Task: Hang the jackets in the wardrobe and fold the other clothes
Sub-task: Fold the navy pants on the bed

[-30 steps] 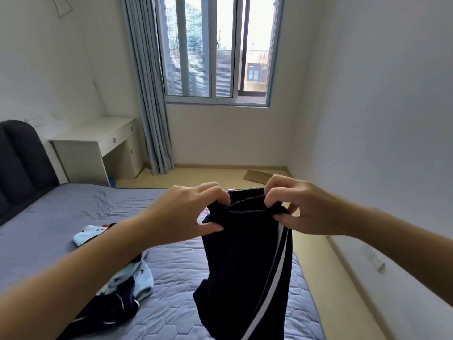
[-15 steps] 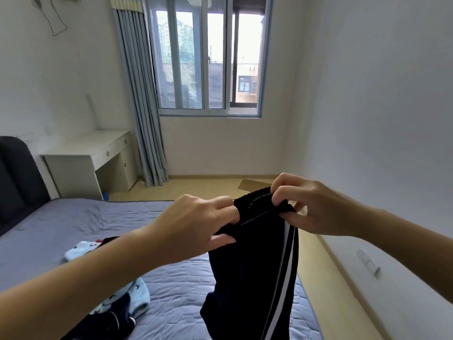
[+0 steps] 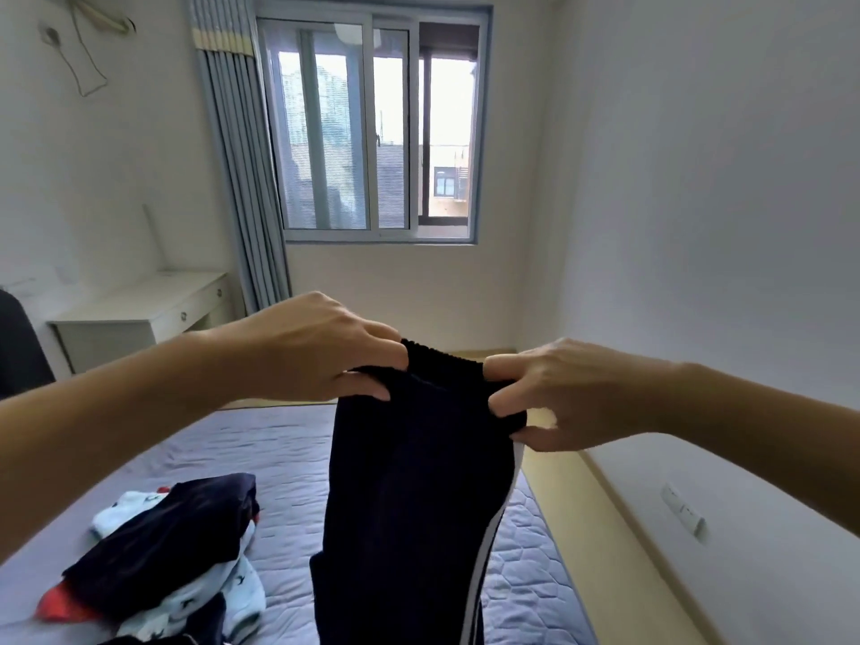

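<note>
Both hands grasp one garment: your left hand (image 3: 325, 356) pinches the left end of the elastic waistband (image 3: 442, 365) between thumb and curled fingers, and your right hand (image 3: 549, 398) pinches the right end in the same way. Holding the trousers (image 3: 409, 495) by the two waistband corners lets the weight of the cloth draw the legs straight. This probably prepares them for folding. The garment hangs in the air in front of you, over the near part of the bed (image 3: 288, 449). Its lower end runs out of view, so you cannot tell whether it touches the mattress. Its long axis is close to vertical, with the waistband up and the leg ends pointing down. A white side stripe (image 3: 484, 565) runs down the right edge, which places one side seam toward your right. To the left of the trousers, a loose pile of clothes (image 3: 177, 551) lies unfolded on the mattress. Beyond the bed stand a white desk (image 3: 139, 309), a grey curtain (image 3: 242, 179) and the window (image 3: 372, 132).
</note>
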A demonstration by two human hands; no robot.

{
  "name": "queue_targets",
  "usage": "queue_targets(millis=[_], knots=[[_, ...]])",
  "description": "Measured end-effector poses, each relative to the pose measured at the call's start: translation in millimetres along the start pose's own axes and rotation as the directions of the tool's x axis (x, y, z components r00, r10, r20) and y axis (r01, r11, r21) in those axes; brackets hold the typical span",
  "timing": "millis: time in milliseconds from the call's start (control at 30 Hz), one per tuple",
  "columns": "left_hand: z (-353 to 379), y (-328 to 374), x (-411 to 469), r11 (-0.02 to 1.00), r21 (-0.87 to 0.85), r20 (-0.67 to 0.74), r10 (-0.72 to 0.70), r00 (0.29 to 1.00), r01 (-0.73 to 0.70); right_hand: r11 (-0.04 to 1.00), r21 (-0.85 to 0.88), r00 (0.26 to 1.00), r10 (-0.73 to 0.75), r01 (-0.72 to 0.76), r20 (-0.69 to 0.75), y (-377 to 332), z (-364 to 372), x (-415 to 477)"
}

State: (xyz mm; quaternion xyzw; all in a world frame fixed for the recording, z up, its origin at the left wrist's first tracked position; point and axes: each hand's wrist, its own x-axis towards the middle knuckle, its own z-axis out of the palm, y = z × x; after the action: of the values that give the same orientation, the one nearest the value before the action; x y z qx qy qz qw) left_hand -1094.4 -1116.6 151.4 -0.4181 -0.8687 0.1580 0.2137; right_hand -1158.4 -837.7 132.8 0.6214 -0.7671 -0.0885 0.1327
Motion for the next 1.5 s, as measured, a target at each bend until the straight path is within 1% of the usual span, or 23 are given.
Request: queue_targets(millis=[67,133,200,267,367,433,500,600,700,733,800,867,900,967,1067,1133,1200,1300,1333,1367,1400,1467,1500], knots=[[-10,-9,3,1.0,0.012,-0.024,0.01,1.0,-0.01,0.998,0.07,1.0,-0.008,0.006,0.029,-2,-7,5],[-20,-16,5,1.0,-0.006,-0.04,0.011,0.999,-0.012,0.99,0.14,0.999,0.016,-0.023,0.05,1,-14,8],[-29,-19,9,1.0,-0.014,-0.056,0.018,0.998,-0.019,0.976,0.214,0.998,0.024,-0.034,0.049,6,-22,11],[-38,-23,12,0.999,-0.053,-0.064,-0.001,0.998,-0.002,0.95,0.312,1.0,0.009,-0.006,-0.006,8,-31,16],[-53,-31,11,0.989,-0.141,-0.09,-0.047,0.995,0.034,0.89,0.45,0.991,-0.016,0.074,-0.132,8,-41,23],[-61,-35,10,0.986,-0.161,-0.088,-0.067,0.994,0.053,0.851,0.518,0.987,-0.001,0.086,-0.162,9,-44,26],[-66,-36,8,0.985,-0.16,-0.081,-0.077,0.994,0.064,0.845,0.532,0.991,0.02,0.056,-0.135,14,-46,28],[-72,-36,4,0.992,-0.118,-0.088,-0.062,0.994,0.051,0.899,0.437,0.997,0.036,-0.002,-0.069,21,-49,30],[-79,-36,2,0.997,-0.062,-0.08,-0.056,0.995,0.051,0.933,0.359,0.999,0.001,0.012,-0.034,19,-49,32],[-83,-37,0,0.997,-0.043,-0.072,-0.062,0.996,0.059,0.932,0.362,0.999,-0.008,0.024,-0.046,19,-51,33],[-89,-42,-12,0.995,0.006,-0.075,-0.098,0.992,0.098,0.901,0.432,0.992,0.004,0.05,-0.123,27,-55,27],[-91,-48,-30,0.983,0.003,-0.106,-0.183,0.977,0.184,0.849,0.528,0.975,0.09,0.031,-0.203,43,-60,16],[-89,-48,-37,0.976,-0.018,-0.123,-0.218,0.968,0.217,0.822,0.569,0.969,0.125,0.019,-0.213,49,-62,10],[-83,-45,-41,0.967,-0.057,-0.14,-0.255,0.957,0.249,0.793,0.608,0.965,0.128,0.038,-0.227,55,-63,7],[-76,-37,-28,0.923,-0.241,-0.117,-0.334,0.935,0.3,0.766,0.64,0.957,0.144,0.054,-0.252,54,-62,16],[-75,-34,-15,0.873,-0.354,-0.117,-0.397,0.91,0.335,0.762,0.644,0.943,0.165,0.064,-0.289,54,-67,25],[-79,-32,-1,0.819,-0.437,-0.113,-0.461,0.88,0.373,0.73,0.678,0.92,0.203,0.086,-0.336,55,-72,32],[-90,-40,12,0.689,-0.626,-0.098,-0.535,0.839,0.366,0.676,0.73,0.85,0.324,0.099,-0.416,64,-83,36],[-94,-44,14,0.641,-0.666,-0.06,-0.557,0.828,0.383,0.641,0.763,0.839,0.367,0.084,-0.401,69,-88,34],[-98,-49,18,0.625,-0.666,-0.022,-0.563,0.826,0.408,0.593,0.804,0.848,0.398,0.054,-0.35,75,-92,33],[-101,-53,24,0.642,-0.63,0.014,-0.553,0.833,0.438,0.545,0.838,0.87,0.406,0.014,-0.279,79,-96,32],[-101,-61,38,0.679,-0.535,0.099,-0.54,0.836,0.503,0.488,0.871,0.912,0.378,-0.051,-0.158,88,-105,33],[-100,-66,46,0.669,-0.51,0.16,-0.544,0.824,0.541,0.468,0.881,0.926,0.359,-0.071,-0.116,93,-109,35]])
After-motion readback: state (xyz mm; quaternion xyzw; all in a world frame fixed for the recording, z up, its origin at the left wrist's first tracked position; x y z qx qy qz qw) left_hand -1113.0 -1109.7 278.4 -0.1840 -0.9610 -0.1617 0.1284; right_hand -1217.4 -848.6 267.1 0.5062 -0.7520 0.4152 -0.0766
